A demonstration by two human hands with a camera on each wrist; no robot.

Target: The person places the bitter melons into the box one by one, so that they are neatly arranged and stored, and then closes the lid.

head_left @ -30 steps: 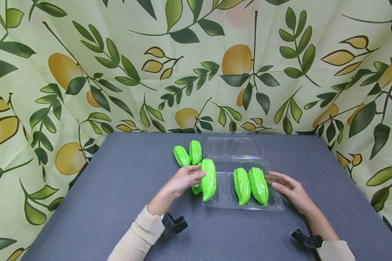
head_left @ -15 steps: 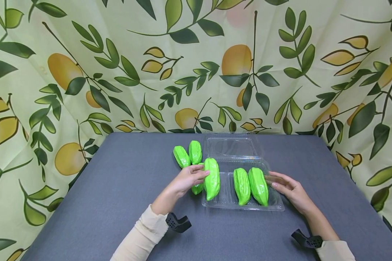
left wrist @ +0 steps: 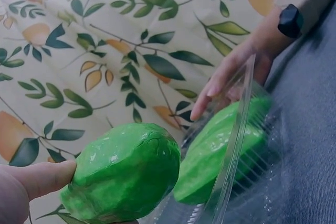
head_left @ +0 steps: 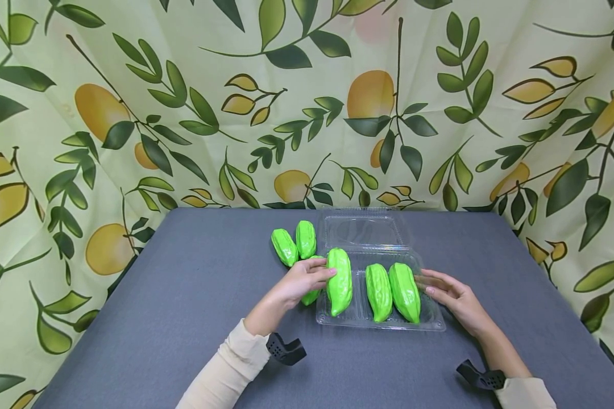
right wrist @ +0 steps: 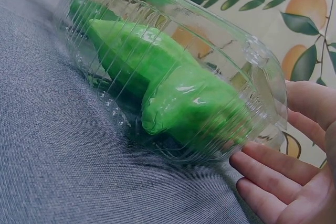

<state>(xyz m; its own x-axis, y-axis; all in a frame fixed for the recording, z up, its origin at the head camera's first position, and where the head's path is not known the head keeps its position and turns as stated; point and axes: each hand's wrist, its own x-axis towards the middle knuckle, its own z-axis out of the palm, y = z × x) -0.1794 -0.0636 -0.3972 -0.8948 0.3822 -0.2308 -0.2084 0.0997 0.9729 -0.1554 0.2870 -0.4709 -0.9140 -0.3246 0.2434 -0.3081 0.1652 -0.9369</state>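
Left hand pinches a bright green, ridged, glossy gourd-shaped piece, thumb on the near face; most of the other fingers are hidden behind it, with only a sliver of one showing at the bottom edge of the left wrist view. The piece hangs, tip down, over the left part of a clear plastic hinged container; the gap to the container floor cannot be judged.

Right hand at the container's right side, fingers loosely extended and touching the plastic. Some fingertips show only blurrily through the wall.

Inside, side by side: a green ridged gourd and a slightly broader green gourd nearest the right hand. Glare and ribbed plastic blur their outlines in the right wrist view.

Transparent lid lies folded back behind the base, its edges faint against the grey-blue cloth table.

Left of the container, on the cloth: a small green gourd, another upright-lying green gourd, and a partly covered green gourd, its middle behind the left hand.

Cream sleeves run out of frame.
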